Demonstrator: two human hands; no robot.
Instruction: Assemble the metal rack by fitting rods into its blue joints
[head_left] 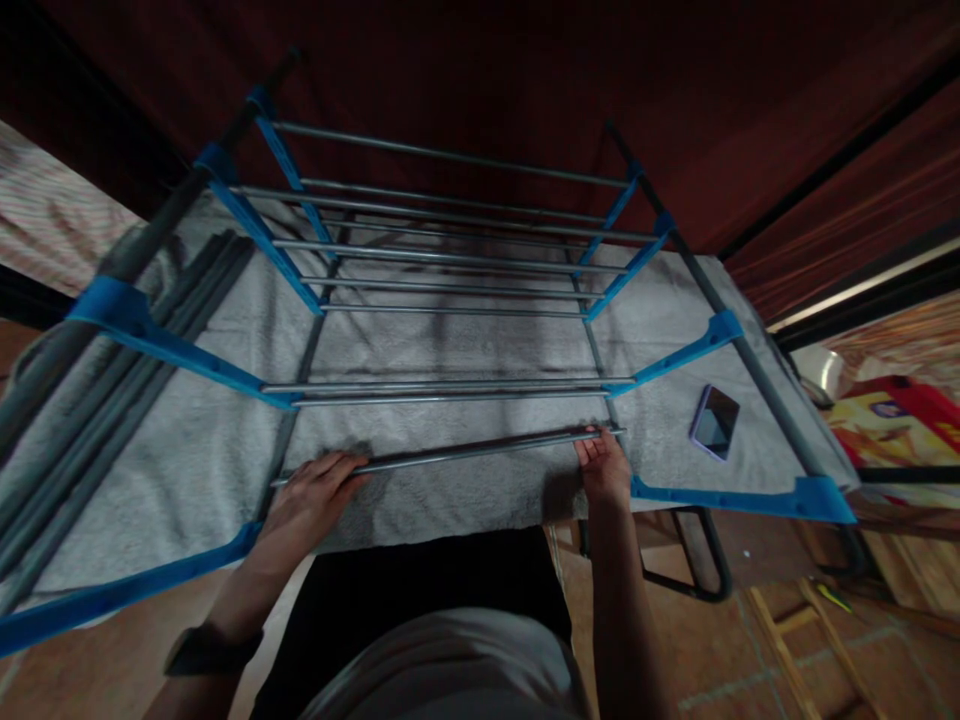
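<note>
A thin grey metal rod [472,452] runs crosswise just in front of me, its right end a little higher in the picture. Near its left end, my left hand [319,492] is closed over it. My right hand [606,465] pinches the rod close to the other end. Around both hands stands a partly assembled rack of grey poles [709,285] and blue plastic brackets [667,362]. Two crossbars [450,390] span the brackets just beyond the held rod. The nearest blue brackets [720,500] reach inward on either side without a visible crossbar.
A grey cloth [457,350] covers the table under the rack. Several loose grey tubes [112,420] lie at the left. A phone [716,422] rests on the right. Beyond the table's right edge are a red and yellow package [892,425] and a wooden frame [795,620] on the floor.
</note>
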